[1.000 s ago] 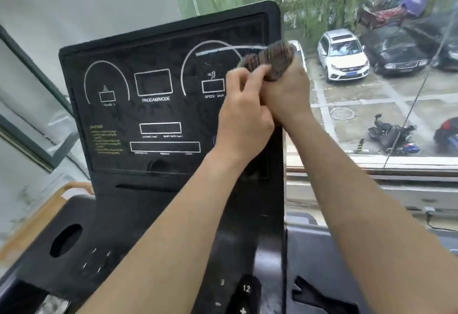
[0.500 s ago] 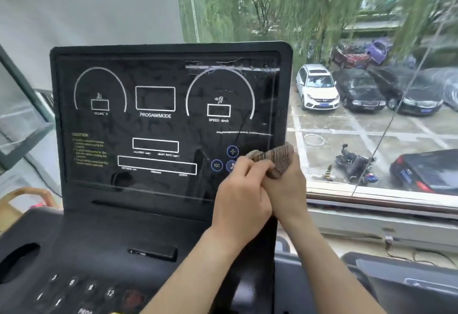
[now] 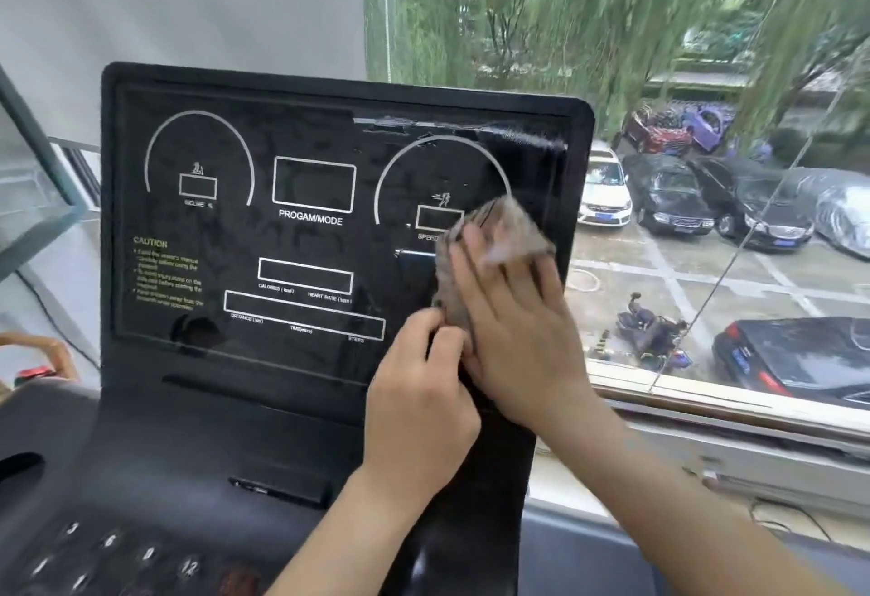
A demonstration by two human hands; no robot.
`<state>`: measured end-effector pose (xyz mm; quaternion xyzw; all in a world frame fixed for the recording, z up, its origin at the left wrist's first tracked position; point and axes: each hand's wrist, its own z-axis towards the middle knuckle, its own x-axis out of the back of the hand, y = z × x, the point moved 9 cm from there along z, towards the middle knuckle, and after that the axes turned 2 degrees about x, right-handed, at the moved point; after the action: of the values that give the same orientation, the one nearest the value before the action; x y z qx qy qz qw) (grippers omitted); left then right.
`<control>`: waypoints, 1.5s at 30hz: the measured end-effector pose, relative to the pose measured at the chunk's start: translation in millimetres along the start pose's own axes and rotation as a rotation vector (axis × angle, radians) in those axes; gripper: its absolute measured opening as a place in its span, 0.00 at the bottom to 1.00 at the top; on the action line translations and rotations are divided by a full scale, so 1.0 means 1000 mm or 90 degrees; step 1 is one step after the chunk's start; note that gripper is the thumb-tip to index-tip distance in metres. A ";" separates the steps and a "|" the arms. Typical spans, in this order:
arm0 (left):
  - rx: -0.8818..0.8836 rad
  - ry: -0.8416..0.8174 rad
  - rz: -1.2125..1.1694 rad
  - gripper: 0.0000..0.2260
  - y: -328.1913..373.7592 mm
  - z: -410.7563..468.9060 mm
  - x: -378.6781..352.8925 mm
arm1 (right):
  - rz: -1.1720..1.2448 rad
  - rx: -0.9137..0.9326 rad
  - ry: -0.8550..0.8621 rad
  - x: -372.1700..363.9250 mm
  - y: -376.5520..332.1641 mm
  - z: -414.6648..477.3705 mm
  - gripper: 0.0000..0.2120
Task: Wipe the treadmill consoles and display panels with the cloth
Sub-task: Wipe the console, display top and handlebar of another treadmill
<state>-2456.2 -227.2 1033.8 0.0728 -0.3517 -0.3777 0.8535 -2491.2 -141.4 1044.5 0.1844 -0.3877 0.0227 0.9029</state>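
The black treadmill display panel [image 3: 306,200] stands upright ahead, with white dials and boxes printed on it. A grey-brown cloth [image 3: 506,230] lies spread against its right side, under the speed dial. My right hand [image 3: 513,318] presses the cloth flat onto the panel with straight fingers. My left hand [image 3: 419,398] sits just below and left of it, pinching the cloth's lower edge. A wet streak shines along the panel's top right. The sloped console [image 3: 155,492] with number keys lies below the panel.
A window right of the panel looks onto a car park with trees. The window sill [image 3: 734,412] runs behind my right forearm. A cup hole [image 3: 19,466] is in the console's left. A second treadmill's grey edge [image 3: 588,553] shows at the lower right.
The balled cloth has been spread open. My right hand went from gripping it to pressing it flat, slightly higher on the panel. My left hand stayed at the cloth's lower edge.
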 end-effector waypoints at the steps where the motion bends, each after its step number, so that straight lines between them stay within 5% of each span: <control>1: 0.011 -0.025 0.005 0.09 -0.006 -0.018 -0.004 | 0.000 0.054 -0.024 -0.007 -0.020 -0.023 0.30; 3: 0.014 -0.077 0.029 0.07 -0.011 -0.036 -0.008 | -0.003 0.138 -0.062 -0.016 -0.038 -0.049 0.31; 7: 0.006 -0.064 0.068 0.24 -0.004 0.007 0.001 | -0.040 0.242 -0.082 -0.003 -0.009 0.000 0.31; 14: -0.027 0.055 0.130 0.22 -0.016 0.141 0.039 | -0.051 -0.054 -0.025 0.025 0.038 0.135 0.30; 26: 0.099 -0.002 0.037 0.10 -0.076 -0.040 0.028 | 0.053 0.134 -0.095 -0.037 -0.097 -0.019 0.28; 32: 0.097 -0.056 0.004 0.06 -0.062 -0.062 0.017 | 0.123 0.133 -0.119 -0.033 -0.090 -0.057 0.27; 39: -0.020 -0.193 -0.042 0.05 -0.015 -0.111 -0.016 | 0.184 0.121 -0.012 -0.009 -0.068 -0.131 0.19; 45: 0.038 -0.182 -0.045 0.08 -0.050 -0.102 0.008 | 0.274 0.040 -0.062 -0.007 -0.087 -0.101 0.14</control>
<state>-2415.2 -282.1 942.4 0.0562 -0.4781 -0.4032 0.7782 -2410.6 -186.1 948.8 0.1266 -0.4604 0.2179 0.8512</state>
